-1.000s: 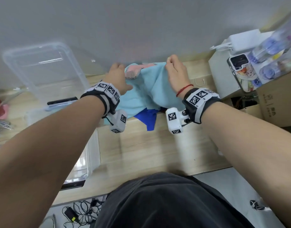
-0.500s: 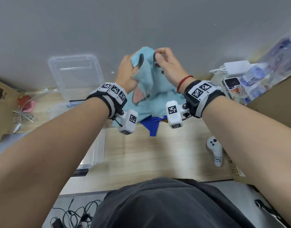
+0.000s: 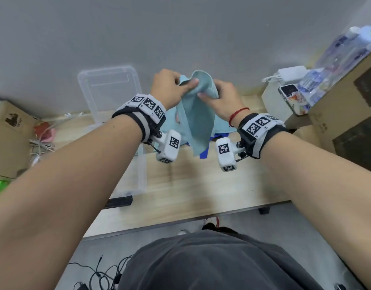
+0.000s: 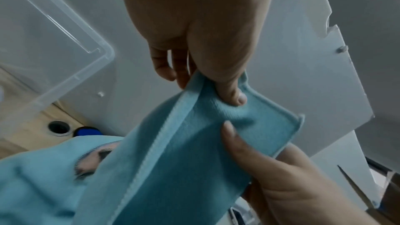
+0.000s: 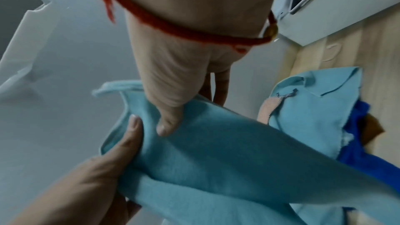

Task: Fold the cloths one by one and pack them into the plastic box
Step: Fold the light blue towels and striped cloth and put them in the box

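Observation:
Both hands hold one light blue cloth (image 3: 198,122) up above the wooden table (image 3: 201,195), near the wall. My left hand (image 3: 186,84) pinches its top edge between thumb and fingers, which shows close up in the left wrist view on the cloth (image 4: 184,160). My right hand (image 3: 205,95) pinches the same edge right beside it, its thumb pressed into the cloth (image 5: 216,160). The cloth hangs down in a narrow strip. Under it lies a pile: another light blue cloth with a pink patch (image 5: 303,117) and a dark blue cloth (image 5: 357,151). The clear plastic box (image 3: 138,174) stands to the left.
The box's clear lid (image 3: 109,86) leans on the wall behind it. At right stand a white box with a phone (image 3: 289,95), a charger (image 3: 289,72), water bottles (image 3: 337,59) and cardboard boxes (image 3: 347,114). Another cardboard box (image 3: 8,139) and cables are at left.
The hands have lifted the light blue cloth off the pile and come closer together at its top edge. It now hangs long and narrow rather than bunched.

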A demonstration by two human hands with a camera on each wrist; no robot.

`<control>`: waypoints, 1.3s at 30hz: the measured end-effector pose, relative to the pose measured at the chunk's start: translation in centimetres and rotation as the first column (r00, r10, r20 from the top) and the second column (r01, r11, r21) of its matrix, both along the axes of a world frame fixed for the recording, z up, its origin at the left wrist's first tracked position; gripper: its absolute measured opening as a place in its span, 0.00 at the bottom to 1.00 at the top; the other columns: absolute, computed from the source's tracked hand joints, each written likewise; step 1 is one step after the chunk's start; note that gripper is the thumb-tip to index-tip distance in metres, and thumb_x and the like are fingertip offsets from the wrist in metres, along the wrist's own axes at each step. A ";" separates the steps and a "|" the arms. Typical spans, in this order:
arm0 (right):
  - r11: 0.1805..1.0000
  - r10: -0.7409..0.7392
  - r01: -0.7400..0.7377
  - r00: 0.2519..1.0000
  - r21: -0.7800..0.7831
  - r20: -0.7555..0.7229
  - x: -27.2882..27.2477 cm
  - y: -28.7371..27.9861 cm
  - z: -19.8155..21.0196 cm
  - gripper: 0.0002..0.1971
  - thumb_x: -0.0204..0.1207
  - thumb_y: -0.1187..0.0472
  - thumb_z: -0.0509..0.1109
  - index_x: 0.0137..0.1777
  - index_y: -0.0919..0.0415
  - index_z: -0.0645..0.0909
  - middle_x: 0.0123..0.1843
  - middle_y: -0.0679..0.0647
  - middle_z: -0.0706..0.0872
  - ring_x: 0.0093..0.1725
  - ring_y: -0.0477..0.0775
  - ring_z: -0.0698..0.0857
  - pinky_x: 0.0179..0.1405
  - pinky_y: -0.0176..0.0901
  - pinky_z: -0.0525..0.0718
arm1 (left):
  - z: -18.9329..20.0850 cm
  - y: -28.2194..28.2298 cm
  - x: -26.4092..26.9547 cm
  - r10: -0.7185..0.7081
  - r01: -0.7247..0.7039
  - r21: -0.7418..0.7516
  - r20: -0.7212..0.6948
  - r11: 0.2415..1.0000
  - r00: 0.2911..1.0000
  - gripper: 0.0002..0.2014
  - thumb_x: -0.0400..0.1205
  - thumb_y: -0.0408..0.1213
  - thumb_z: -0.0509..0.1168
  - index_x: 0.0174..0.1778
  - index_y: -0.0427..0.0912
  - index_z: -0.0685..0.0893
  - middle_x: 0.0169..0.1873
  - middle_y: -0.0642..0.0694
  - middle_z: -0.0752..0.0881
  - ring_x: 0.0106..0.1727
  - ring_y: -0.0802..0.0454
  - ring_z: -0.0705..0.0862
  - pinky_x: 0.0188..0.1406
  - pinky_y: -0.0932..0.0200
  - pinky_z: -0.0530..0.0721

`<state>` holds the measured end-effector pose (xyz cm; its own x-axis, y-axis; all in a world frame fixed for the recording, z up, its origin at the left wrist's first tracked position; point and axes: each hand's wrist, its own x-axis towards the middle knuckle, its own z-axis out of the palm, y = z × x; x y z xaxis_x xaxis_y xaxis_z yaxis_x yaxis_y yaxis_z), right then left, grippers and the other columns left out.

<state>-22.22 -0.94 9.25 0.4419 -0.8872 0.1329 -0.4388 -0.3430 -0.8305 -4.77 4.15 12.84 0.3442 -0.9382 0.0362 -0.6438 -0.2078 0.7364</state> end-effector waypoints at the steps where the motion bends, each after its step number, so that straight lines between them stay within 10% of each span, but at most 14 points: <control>1: 0.999 0.018 -0.019 0.999 0.032 0.029 -0.5 0.7 -0.5 0.14 0.70 0.50 0.78 0.50 0.57 0.84 0.42 0.50 0.88 0.39 0.48 0.84 0.40 0.44 0.82 | -0.5 0.9 -0.1 -0.022 0.019 0.068 0.039 0.997 0.999 0.30 0.75 0.62 0.70 0.28 0.35 0.77 0.22 0.43 0.73 0.25 0.49 0.68 0.23 0.55 0.68; 4: 0.995 0.018 -0.029 0.993 0.096 0.114 -1.3 2.9 -1.5 0.11 0.73 0.60 0.78 0.53 0.62 0.86 0.44 0.51 0.88 0.40 0.44 0.84 0.41 0.37 0.83 | -2.0 2.9 -0.5 -0.076 0.050 0.187 0.133 0.981 0.988 0.31 0.78 0.63 0.65 0.23 0.42 0.65 0.20 0.46 0.66 0.23 0.50 0.65 0.20 0.59 0.61; 7: 0.995 -0.084 0.078 0.992 0.063 0.094 -2.2 4.2 -1.8 0.09 0.78 0.58 0.71 0.53 0.58 0.89 0.44 0.45 0.88 0.44 0.41 0.83 0.50 0.40 0.83 | -3.9 4.2 -0.9 -0.147 0.113 0.254 0.117 0.960 0.982 0.30 0.77 0.64 0.66 0.28 0.37 0.74 0.25 0.41 0.70 0.28 0.46 0.69 0.29 0.53 0.66; 13: 0.955 -0.288 0.289 0.957 -0.058 0.031 -4.6 4.8 -0.3 0.13 0.82 0.52 0.65 0.40 0.59 0.82 0.31 0.50 0.76 0.36 0.45 0.70 0.34 0.35 0.71 | -5.1 7.2 -0.1 -0.331 0.248 0.348 0.205 0.904 0.921 0.07 0.78 0.37 0.70 0.34 0.46 0.82 0.32 0.44 0.83 0.37 0.47 0.79 0.38 0.56 0.75; 18: 0.884 -0.436 0.432 0.900 -0.178 0.019 -4.6 3.4 0.9 0.17 0.84 0.51 0.63 0.49 0.65 0.85 0.42 0.64 0.87 0.43 0.63 0.81 0.43 0.46 0.73 | -4.6 8.4 1.3 -0.269 0.122 0.390 0.349 0.913 0.898 0.06 0.78 0.30 0.64 0.46 0.41 0.85 0.38 0.42 0.83 0.44 0.40 0.80 0.42 0.55 0.75; 25: 0.858 -0.482 0.478 0.876 -0.189 0.027 -6.6 1.5 1.9 0.16 0.84 0.50 0.61 0.46 0.61 0.83 0.36 0.55 0.81 0.39 0.54 0.76 0.39 0.45 0.72 | -3.7 8.1 1.9 -0.114 0.014 0.293 0.326 0.956 0.938 0.16 0.84 0.43 0.65 0.30 0.45 0.78 0.25 0.41 0.75 0.34 0.42 0.74 0.35 0.56 0.67; 33: 0.848 -0.527 0.519 0.847 -0.105 -0.073 -9.5 0.8 0.0 0.23 0.82 0.44 0.62 0.27 0.52 0.66 0.32 0.50 0.76 0.35 0.54 0.74 0.34 0.38 0.65 | -3.3 8.4 2.1 0.164 -0.177 0.061 0.176 0.982 0.971 0.13 0.84 0.48 0.64 0.38 0.45 0.80 0.31 0.48 0.79 0.37 0.47 0.77 0.39 0.59 0.70; 39: 0.866 -0.499 0.492 0.859 -0.084 -0.113 -10.1 0.4 -1.3 0.18 0.86 0.50 0.57 0.34 0.55 0.69 0.33 0.53 0.74 0.40 0.55 0.74 0.38 0.45 0.69 | -3.2 9.3 2.3 0.176 -0.187 0.037 0.204 0.982 0.963 0.07 0.84 0.39 0.63 0.46 0.45 0.86 0.37 0.46 0.82 0.42 0.49 0.78 0.42 0.61 0.70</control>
